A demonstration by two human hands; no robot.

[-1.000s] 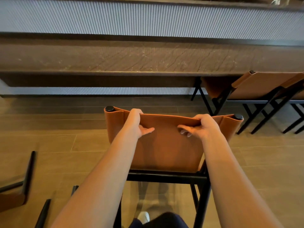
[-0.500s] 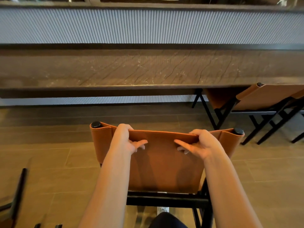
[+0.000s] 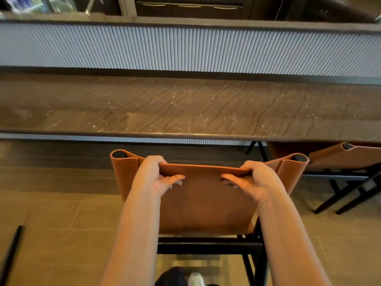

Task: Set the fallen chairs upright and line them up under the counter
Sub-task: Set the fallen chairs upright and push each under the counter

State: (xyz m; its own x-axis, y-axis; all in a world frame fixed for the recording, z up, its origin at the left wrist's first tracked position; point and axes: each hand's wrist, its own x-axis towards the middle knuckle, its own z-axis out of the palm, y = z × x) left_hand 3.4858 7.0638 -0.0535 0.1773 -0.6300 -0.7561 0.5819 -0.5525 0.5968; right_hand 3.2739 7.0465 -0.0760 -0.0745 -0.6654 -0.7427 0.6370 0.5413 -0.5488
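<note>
Standing upright on the tiled floor [image 3: 57,213], the brown chair [image 3: 206,203] is now closer to the counter [image 3: 185,108] than half a second ago, and only a narrow strip of floor is left between its backrest top and the counter's front edge. Open floor lies to its left, while a second chair [image 3: 340,159] stands under the counter near its right. The left hand [image 3: 156,178] and the right hand [image 3: 250,180] both grip the backrest's top edge, each a little inside its corner post.

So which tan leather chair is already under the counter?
The black-framed tan leather chair at right, tucked beneath the dark stone counter; the centre chair, gripped by left hand and right hand, stands short of it.
</note>
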